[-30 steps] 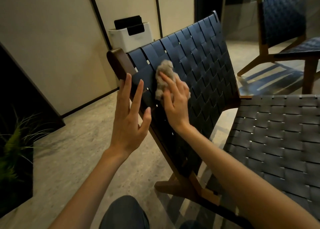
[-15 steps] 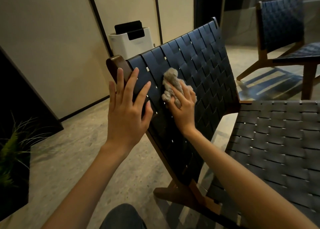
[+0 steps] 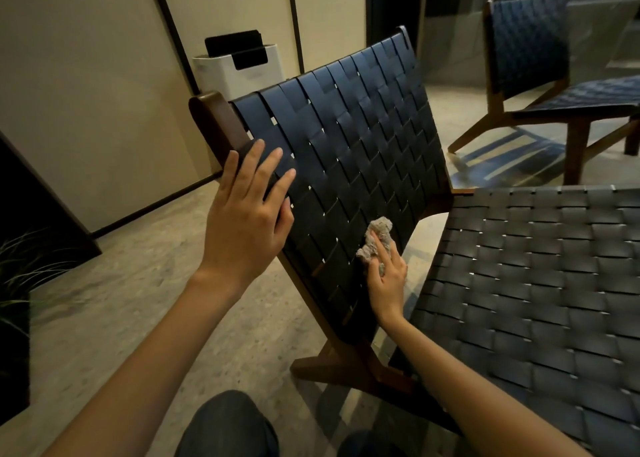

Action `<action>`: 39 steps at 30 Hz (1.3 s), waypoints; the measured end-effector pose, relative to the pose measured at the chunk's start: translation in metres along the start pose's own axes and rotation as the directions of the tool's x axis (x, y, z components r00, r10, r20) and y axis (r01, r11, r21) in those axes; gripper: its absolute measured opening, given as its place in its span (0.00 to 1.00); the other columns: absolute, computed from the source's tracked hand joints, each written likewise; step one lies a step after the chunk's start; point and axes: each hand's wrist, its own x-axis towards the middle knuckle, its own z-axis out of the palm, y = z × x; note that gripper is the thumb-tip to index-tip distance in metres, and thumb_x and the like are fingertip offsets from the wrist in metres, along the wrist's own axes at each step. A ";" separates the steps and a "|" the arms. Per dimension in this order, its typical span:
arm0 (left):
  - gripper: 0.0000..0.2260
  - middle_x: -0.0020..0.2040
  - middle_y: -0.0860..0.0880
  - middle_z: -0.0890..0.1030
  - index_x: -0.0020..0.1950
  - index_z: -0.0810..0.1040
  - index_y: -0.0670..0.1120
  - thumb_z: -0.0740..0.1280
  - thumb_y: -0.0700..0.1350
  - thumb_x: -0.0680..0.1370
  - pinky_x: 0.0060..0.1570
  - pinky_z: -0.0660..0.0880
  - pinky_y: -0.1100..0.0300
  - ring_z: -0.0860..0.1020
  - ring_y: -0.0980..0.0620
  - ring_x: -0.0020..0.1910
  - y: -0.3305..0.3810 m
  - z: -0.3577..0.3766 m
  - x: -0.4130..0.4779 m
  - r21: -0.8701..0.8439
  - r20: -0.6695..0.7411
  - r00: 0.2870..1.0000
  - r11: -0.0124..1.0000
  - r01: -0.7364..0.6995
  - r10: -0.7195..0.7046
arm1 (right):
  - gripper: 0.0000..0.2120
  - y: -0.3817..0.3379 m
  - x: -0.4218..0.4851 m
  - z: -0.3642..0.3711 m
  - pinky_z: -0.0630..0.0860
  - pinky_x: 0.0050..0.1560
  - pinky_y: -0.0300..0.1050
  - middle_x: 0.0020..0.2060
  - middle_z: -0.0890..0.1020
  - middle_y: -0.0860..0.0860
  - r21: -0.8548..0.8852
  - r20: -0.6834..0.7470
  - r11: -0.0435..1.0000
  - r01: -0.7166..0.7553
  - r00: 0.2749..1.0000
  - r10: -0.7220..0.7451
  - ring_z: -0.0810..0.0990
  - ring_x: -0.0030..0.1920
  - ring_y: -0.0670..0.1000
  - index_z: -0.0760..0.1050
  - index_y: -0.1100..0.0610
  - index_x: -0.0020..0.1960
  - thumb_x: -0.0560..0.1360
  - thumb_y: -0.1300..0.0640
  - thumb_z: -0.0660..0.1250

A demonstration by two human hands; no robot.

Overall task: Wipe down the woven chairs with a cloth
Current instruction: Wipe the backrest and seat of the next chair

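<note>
left hand was laid flat, fingers straight, on the woven chair back by its wooden rail, nothing gripped | cloth was pinched in the right hand and pressed low on that back

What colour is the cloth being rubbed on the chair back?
Greyish beige. The cloth shows best in the head view, under the right hand on the chair back.

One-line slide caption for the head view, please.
Right hand holds a grey cloth against the lower woven chair back; left hand rests on its near edge.
</note>
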 end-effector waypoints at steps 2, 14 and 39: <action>0.16 0.70 0.41 0.70 0.66 0.75 0.42 0.61 0.44 0.79 0.75 0.44 0.49 0.62 0.41 0.73 0.000 -0.002 0.003 0.014 0.022 1.000 1.000 -0.018 0.017 | 0.18 -0.023 0.010 0.002 0.58 0.70 0.48 0.75 0.60 0.49 0.076 0.030 0.994 0.077 0.996 -0.080 0.58 0.71 0.51 0.61 0.40 0.69 0.81 0.53 0.55; 0.16 0.67 0.43 0.74 0.63 0.78 0.44 0.60 0.45 0.78 0.74 0.53 0.46 0.67 0.44 0.70 -0.006 -0.006 0.030 0.048 0.066 0.998 0.999 0.009 -0.012 | 0.21 -0.209 0.165 0.045 0.56 0.66 0.45 0.71 0.68 0.50 0.082 0.035 0.858 0.507 0.859 -0.511 0.62 0.69 0.52 0.73 0.48 0.67 0.77 0.45 0.57; 0.20 0.74 0.45 0.65 0.71 0.69 0.51 0.56 0.54 0.80 0.73 0.49 0.43 0.60 0.43 0.74 0.026 0.010 0.044 0.347 0.300 0.952 0.936 -0.055 -0.055 | 0.20 -0.014 0.082 0.003 0.64 0.69 0.51 0.69 0.70 0.54 0.114 -0.121 0.993 0.008 0.993 0.006 0.67 0.69 0.55 0.70 0.50 0.68 0.79 0.64 0.60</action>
